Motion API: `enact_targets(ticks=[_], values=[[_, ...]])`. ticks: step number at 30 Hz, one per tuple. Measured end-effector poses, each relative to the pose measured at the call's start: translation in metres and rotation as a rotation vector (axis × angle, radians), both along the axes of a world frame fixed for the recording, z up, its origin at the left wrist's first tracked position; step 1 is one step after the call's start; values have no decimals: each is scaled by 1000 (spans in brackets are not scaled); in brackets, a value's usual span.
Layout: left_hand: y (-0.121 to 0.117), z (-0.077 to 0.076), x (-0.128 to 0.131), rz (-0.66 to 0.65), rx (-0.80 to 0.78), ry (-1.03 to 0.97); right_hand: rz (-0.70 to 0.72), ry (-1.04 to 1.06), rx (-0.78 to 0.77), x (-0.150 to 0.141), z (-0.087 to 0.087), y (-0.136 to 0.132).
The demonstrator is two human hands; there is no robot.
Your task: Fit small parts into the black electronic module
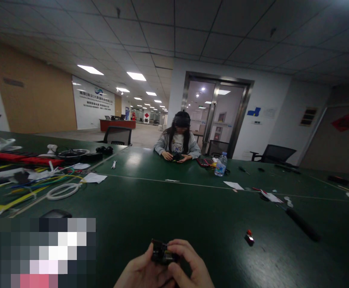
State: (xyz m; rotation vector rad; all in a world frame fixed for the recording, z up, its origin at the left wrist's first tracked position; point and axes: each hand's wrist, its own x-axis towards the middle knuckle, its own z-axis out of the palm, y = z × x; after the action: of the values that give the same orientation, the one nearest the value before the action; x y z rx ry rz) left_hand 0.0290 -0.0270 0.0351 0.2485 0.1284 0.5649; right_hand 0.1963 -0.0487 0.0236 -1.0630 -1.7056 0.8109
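Observation:
At the near edge of the green table, a small black device (161,253) is held up between both hands; its exact kind I cannot make out. My left hand (141,268) has its thumb on the left side of it, fingers curled beneath. On the other side, my right hand (190,262) grips it between thumb and fingers, covering its right end. A small red and black part (249,237) lies on the table to the right of my hands.
Across the green table (126,208) a person (177,138) handles a dark object. A water bottle (221,165) stands near them. Cables (63,191) and red parts crowd the left. A small wrench (113,164) and a black-handled tool (302,225) lie farther off. Pixelation hides the lower left.

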Motion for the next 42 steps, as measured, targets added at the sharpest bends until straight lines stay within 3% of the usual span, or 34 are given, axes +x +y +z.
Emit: enact_targets(ticks=[12,30,42], values=[[-3,4,0,30,56,32,-13,-3,-21,-1,-2,-1],[-5,3,0,84,-6,64,-13,3,-40,-4,8,-3],[-3,7,0,54,10,52,-37,68,-80,-5,7,-2]])
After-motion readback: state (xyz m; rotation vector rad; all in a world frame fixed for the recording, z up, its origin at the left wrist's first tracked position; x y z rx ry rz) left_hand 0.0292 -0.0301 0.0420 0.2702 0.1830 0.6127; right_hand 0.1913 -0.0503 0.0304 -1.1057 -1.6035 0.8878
